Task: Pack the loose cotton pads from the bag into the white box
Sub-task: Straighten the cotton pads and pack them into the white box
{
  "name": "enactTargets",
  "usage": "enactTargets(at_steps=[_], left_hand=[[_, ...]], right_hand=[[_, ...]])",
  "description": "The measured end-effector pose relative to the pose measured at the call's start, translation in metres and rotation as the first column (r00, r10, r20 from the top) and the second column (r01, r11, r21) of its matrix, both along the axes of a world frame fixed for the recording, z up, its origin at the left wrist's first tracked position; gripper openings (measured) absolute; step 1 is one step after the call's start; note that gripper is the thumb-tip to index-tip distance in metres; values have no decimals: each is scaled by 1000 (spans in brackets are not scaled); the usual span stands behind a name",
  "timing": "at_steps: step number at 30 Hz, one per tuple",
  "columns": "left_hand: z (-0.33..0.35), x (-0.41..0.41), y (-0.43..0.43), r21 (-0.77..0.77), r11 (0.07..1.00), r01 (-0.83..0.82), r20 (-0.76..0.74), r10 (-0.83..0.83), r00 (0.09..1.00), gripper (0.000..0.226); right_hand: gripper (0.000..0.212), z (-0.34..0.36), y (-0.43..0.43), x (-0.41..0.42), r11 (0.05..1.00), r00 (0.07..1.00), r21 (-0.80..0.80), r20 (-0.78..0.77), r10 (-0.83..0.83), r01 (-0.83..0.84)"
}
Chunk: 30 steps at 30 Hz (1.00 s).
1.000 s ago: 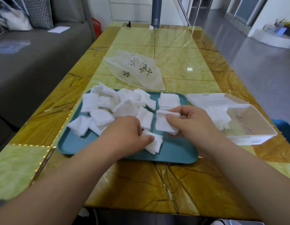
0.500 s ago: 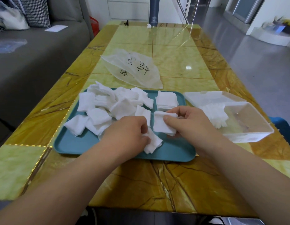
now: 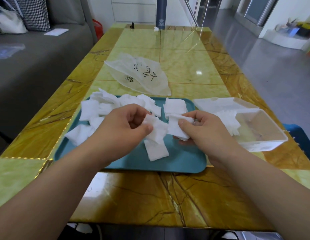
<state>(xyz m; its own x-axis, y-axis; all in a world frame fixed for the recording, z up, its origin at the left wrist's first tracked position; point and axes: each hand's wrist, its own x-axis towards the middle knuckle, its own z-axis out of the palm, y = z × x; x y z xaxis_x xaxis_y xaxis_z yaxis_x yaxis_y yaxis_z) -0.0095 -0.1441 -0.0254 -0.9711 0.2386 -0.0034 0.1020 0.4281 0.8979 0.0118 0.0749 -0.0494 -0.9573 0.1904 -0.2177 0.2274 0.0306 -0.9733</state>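
Observation:
Several white square cotton pads (image 3: pixel 97 110) lie scattered on a teal tray (image 3: pixel 183 160). My left hand (image 3: pixel 123 125) pinches a cotton pad (image 3: pixel 157 130) lifted above the tray. My right hand (image 3: pixel 206 130) grips a small stack of pads (image 3: pixel 178 127) just to the right of it. One loose pad (image 3: pixel 156 150) lies flat below both hands. The white box (image 3: pixel 260 129) stands open right of the tray, with a row of pads (image 3: pixel 228 121) at its left end. The empty translucent bag (image 3: pixel 142 77) lies behind the tray.
A neat pile of pads (image 3: pixel 175 105) sits at the tray's back right. The box's lid (image 3: pixel 215 103) lies flat behind it. A dark bottle (image 3: pixel 161 13) stands at the table's far edge. A grey sofa (image 3: pixel 34 58) runs along the left.
My left hand has picked a pad up off the tray and raised it toward the stack in my right hand. The pad beneath it stays on the tray.

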Motion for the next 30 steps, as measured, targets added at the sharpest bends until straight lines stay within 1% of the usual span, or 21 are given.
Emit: enactTargets(at_steps=[1,4,6,10,12,15,18,26,30], left_hand=[[0,0,0,27,999,19,19,-19,1000,13],[0,2,2,24,997,67,37,-68,997,7],[0,1,1,63,995,75,52,-78,996,7],[2,0,2,255,964,81,135,-118,984,8],[1,-1,6,355,934,45,185,-118,976,7],[-4,-1,12,430,902,-29,255,-91,963,6],[-7,-4,15,448,892,-62,287,-78,955,9],[-12,-6,17,443,890,-113,289,-23,957,6],[-14,-7,17,430,893,-133,301,-3,954,25]], right_hand=[[9,0,-1,0,1000,1000,10,-12,10,-10],[8,1,-3,1,999,998,28,-45,35,-33],[8,1,-4,1,999,997,21,-55,49,-48],[15,4,-7,0,994,995,-54,-42,90,-92],[19,7,-8,2,980,989,-130,-40,144,-148],[19,11,-10,4,957,975,-189,-57,216,-222],[23,11,-11,4,948,968,-197,-66,243,-252],[29,17,-13,4,923,960,-264,-75,268,-279],[31,19,-14,5,916,958,-279,-84,275,-288]])
